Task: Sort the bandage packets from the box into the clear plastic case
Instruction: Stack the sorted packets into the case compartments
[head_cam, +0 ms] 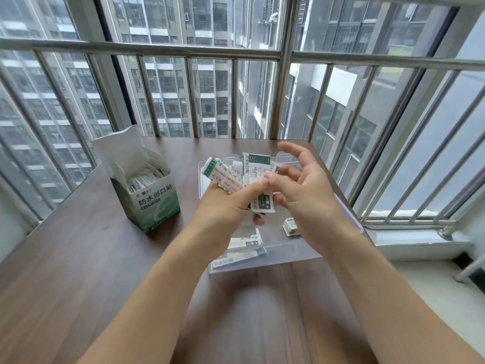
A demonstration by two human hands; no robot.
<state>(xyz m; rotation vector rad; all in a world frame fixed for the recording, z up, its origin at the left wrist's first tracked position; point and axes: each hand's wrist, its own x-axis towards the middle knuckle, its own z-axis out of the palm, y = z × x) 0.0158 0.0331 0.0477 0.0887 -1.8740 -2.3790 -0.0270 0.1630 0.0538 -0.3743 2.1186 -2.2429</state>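
The step in hand looks like the sorting itself: a fan of bandage packets is held up over the clear plastic case, which lies open on the tabletop just right of the green-and-white box. The left hand grips the fan from below, thumb laid across the packets and fingers curled behind them. The right hand meets it from the other side with its fingers spread fairly wide; its fingertips touch one white packet at the near edge of the fan, but whether they actually pinch it or only brush it cannot be told, since the motion blurs that spot. The box stands with its flap up and plenty of packets showing inside, so the task seems well short of finished. Some packets already lie in the case: a flat stack in the near left part and a small stack further right (the dividers, if there are any, are hard to make out through the clear plastic). The next move probably calls for peeling one packet free of the fan without loosening the rest, reading its type, and laying it on the matching stack below, while the left hand keeps the remainder steady.
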